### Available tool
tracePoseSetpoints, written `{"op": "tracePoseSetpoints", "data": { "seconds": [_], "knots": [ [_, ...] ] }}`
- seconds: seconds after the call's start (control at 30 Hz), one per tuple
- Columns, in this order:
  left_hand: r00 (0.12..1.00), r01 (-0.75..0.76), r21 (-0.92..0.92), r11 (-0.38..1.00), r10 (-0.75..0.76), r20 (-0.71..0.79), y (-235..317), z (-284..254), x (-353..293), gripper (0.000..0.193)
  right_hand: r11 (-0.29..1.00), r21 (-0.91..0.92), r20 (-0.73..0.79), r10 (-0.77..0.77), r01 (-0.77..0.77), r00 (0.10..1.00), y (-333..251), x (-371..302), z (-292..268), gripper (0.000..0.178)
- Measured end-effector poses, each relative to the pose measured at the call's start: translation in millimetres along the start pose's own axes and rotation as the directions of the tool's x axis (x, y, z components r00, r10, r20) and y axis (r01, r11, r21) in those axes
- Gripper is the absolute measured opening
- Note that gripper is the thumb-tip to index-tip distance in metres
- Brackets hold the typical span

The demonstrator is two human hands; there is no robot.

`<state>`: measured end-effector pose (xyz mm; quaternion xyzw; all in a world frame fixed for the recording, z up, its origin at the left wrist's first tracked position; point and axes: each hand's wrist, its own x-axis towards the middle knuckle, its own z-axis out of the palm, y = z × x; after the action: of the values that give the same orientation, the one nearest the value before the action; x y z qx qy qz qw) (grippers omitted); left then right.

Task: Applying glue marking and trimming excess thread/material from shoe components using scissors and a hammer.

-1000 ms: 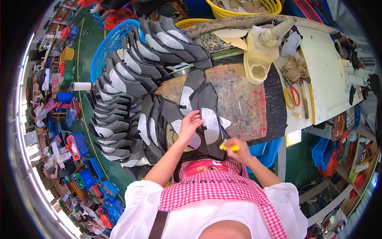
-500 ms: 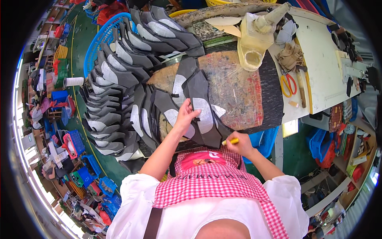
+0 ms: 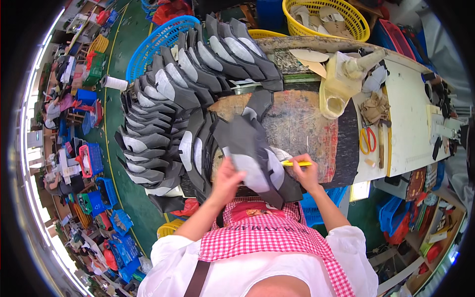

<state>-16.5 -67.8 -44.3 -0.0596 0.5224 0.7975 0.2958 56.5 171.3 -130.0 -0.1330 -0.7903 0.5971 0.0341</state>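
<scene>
My left hand (image 3: 227, 182) pinches the edge of a dark grey, shoe-upper-like piece with a pale patch (image 3: 250, 171); its far end is smeared by motion. Beneath and beside it lie similar pieces (image 3: 198, 143) on a worn board (image 3: 299, 116). In my right hand (image 3: 306, 174) is a yellow pen (image 3: 299, 163), its tip pointing left, just right of the held piece. A small white scrap (image 3: 280, 154) lies near the tip. Stacked, overlapping grey pieces (image 3: 148, 123) curve along the table's left side.
A cream plastic glue pot (image 3: 339, 81) with a thick handle stands behind the board. Orange-handled scissors (image 3: 367, 141) and crumpled brown material (image 3: 374, 108) lie to its right. A blue basket (image 3: 148, 42) sits far left, a yellow basket (image 3: 363, 22) at the back.
My left hand has lifted and shifted the grey piece, which is now blurred. My right hand has risen with the pen, from below the pieces to their right. The whole view has shifted.
</scene>
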Motion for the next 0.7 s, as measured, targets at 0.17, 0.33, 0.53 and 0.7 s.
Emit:
{"op": "tracePoseSetpoints", "data": {
  "seconds": [0.17, 0.33, 0.53, 0.7],
  "knots": [
    [0.883, -0.327, 0.211, 0.921, 0.377, -0.28, 149.7, -59.1, 58.6, 0.031, 0.982, -0.049, -0.514, -0.18, 0.181, 0.839, -9.9, 50.5, -67.6, 0.004],
    [0.645, -0.363, 0.438, 0.823, 0.561, -0.52, 212.9, -213.1, 156.8, 0.034, 0.912, -0.373, -0.347, -0.31, 0.173, 0.885, -22.5, 131.8, -102.3, 0.014],
    [0.831, -0.399, 0.864, 0.307, 0.519, 0.199, 71.2, -62.6, 100.6, 0.032, 0.977, 0.182, -0.462, 0.18, -0.106, 0.868, -47.5, 107.5, -79.3, 0.02],
    [0.964, 0.239, 0.08, 0.968, -0.226, -0.143, -43.3, 4.6, 38.8, 0.066, 0.956, 0.175, 0.187, 0.204, -0.236, 0.961, -18.9, 81.2, 15.7, 0.01]
  ]
}}
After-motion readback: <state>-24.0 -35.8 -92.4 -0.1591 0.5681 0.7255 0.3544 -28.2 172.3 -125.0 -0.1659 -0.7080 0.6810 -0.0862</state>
